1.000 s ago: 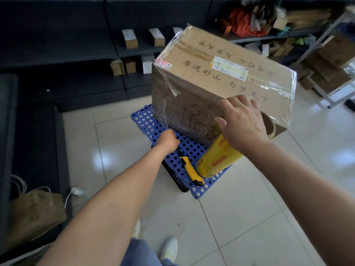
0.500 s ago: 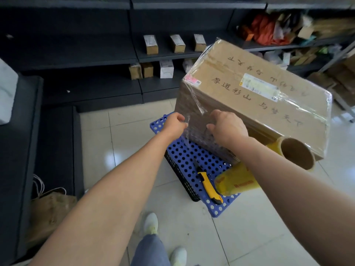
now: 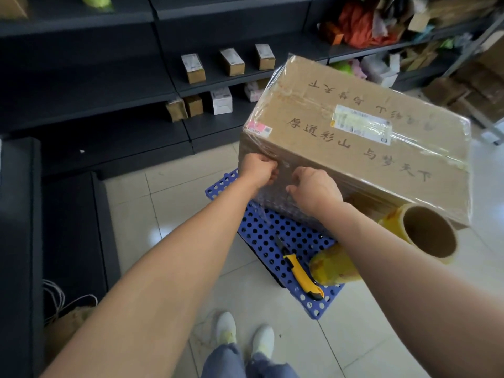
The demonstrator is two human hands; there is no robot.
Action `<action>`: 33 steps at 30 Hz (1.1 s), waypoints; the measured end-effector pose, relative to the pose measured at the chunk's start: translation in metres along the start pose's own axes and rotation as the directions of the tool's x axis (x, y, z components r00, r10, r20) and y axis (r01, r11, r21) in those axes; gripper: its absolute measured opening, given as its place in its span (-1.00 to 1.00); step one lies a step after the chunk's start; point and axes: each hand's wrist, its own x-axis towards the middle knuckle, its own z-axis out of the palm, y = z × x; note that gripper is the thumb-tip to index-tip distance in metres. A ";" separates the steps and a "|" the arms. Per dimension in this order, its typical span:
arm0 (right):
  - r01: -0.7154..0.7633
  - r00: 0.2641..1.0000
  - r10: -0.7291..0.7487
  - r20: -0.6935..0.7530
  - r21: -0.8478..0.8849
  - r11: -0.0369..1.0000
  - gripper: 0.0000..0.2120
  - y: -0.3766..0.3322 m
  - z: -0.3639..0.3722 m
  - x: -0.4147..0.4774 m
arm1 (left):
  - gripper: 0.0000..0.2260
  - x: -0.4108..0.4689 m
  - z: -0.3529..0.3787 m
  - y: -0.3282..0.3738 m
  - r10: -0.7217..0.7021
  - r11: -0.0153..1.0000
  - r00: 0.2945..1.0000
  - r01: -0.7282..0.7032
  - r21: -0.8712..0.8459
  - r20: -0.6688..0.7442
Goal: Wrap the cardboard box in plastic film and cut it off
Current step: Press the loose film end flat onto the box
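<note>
A brown cardboard box (image 3: 354, 137) with handwritten characters and a white label stands on a blue perforated plastic pallet (image 3: 272, 238), with clear plastic film wrapped around it. My left hand (image 3: 259, 169) pinches the film at the box's near left top edge. My right hand (image 3: 313, 190) grips the film close beside it on the near side face. The yellow film roll (image 3: 420, 236) leans against the box at the right, its cardboard core facing me. A yellow utility knife (image 3: 301, 276) lies on the pallet near the roll.
Dark shelving (image 3: 109, 77) with small boxes (image 3: 193, 68) runs along the back. Stacked cartons (image 3: 480, 85) stand at the far right. A brown paper bag (image 3: 68, 326) sits at the lower left. My feet (image 3: 245, 334) stand on the white tiled floor.
My right hand left the roll and moved left onto the film on the box's side. My left hand rose from the pallet to the box's top edge, next to the right hand.
</note>
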 end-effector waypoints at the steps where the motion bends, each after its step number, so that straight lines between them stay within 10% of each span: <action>1: 0.000 1.000 0.000 0.006 0.004 1.000 -0.69 0.002 0.000 0.000 | -0.91 -0.002 0.001 0.001 0.006 1.000 1.000 -0.006 0.002 -0.005; 12: 0.101 0.994 -0.103 0.047 0.057 0.993 -0.51 0.010 0.001 0.003 | -0.90 -0.022 -0.007 0.015 0.328 0.928 0.943 -0.333 0.167 0.058; 27: 0.083 0.992 -0.102 0.078 0.222 0.972 -0.59 -0.024 0.035 0.027 | -0.80 0.028 -0.054 -0.046 0.106 0.884 0.979 -0.173 0.434 0.176; 33: 0.065 0.995 -0.035 -0.092 0.350 0.934 -0.60 -0.017 0.038 0.042 | -0.74 0.045 -0.044 -0.063 0.149 0.934 0.948 -0.229 0.275 0.282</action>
